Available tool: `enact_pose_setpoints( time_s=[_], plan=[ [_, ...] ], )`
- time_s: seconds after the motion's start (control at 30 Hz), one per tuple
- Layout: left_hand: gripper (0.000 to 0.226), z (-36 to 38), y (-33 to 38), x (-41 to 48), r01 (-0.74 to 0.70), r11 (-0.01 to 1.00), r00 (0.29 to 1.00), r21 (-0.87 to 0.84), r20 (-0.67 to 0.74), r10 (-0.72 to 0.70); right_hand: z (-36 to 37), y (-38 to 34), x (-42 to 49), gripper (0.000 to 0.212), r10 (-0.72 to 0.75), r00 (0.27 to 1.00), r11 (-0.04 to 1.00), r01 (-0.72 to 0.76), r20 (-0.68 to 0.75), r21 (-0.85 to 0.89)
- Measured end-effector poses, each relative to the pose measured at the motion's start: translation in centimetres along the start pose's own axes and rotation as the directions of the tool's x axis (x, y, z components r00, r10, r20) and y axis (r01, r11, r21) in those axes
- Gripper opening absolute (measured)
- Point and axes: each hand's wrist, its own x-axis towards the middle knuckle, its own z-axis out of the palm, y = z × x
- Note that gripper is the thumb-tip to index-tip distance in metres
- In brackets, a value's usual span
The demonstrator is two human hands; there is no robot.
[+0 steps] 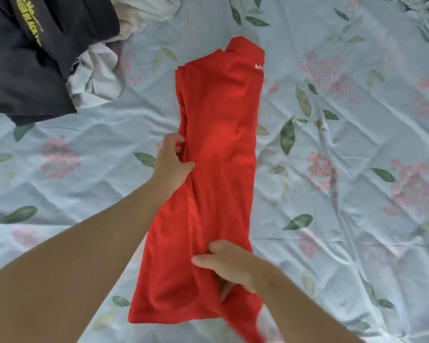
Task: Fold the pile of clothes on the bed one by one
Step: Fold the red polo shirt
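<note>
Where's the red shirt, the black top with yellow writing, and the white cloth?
red shirt [221, 115]: head view, its smooth middle.
black top [22, 78]: head view, its plain lower part.
white cloth [102, 68]: head view, its crumpled fold.

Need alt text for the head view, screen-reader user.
A red shirt, folded into a long strip, lies on a floral bedsheet while the left hand grips its left edge midway and the right hand grips the fabric near the near end. A pile of dark and white clothes sits upper left.

One red shirt [221, 144], one dark garment [22, 70], two hands [171, 164] [229, 264].
</note>
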Motion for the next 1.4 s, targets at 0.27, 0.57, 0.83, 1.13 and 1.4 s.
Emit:
enact_pose_setpoints(
  time_s=[0.27, 0.57, 0.83, 1.13, 1.4],
  plan=[
    [0.052, -3.0, -5.9, -5.8, 0.334, 0.94, 0.928, 0.063, 0.155, -0.34, 8.7, 2.9, 4.8, 0.008, -0.071, 0.873, 0.989, 0.126, -0.482, 0.081],
    [0.032, -3.5, -11.8, -13.5, 0.02, 0.805, 0.993, 0.593, 0.081, -0.084, 6.7, 14.3, 1.1, 0.035, -0.287, 0.671, 0.908, -0.037, -0.683, -0.417],
    [0.023, -4.7, -13.6, -15.2, 0.027, 0.906, 0.952, 0.422, 0.266, -0.153, 8.0, 16.4, 2.3, 0.029, -0.387, 0.496, 0.917, 0.116, -0.777, -0.382],
    [0.026, -4.1, -13.7, -17.4, 0.162, 0.977, 0.927, 0.139, 0.319, -0.199, 7.9, 17.9, 1.1, 0.024, -0.344, 0.434, 0.939, 0.162, -0.833, -0.304],
    [0.014, -4.9, -13.8, -18.0, 0.405, 0.904, 0.891, -0.135, 0.283, -0.356, 7.7, 16.6, 1.8, 0.023, -0.376, 0.488, 0.926, 0.163, -0.788, -0.34]
  ],
)
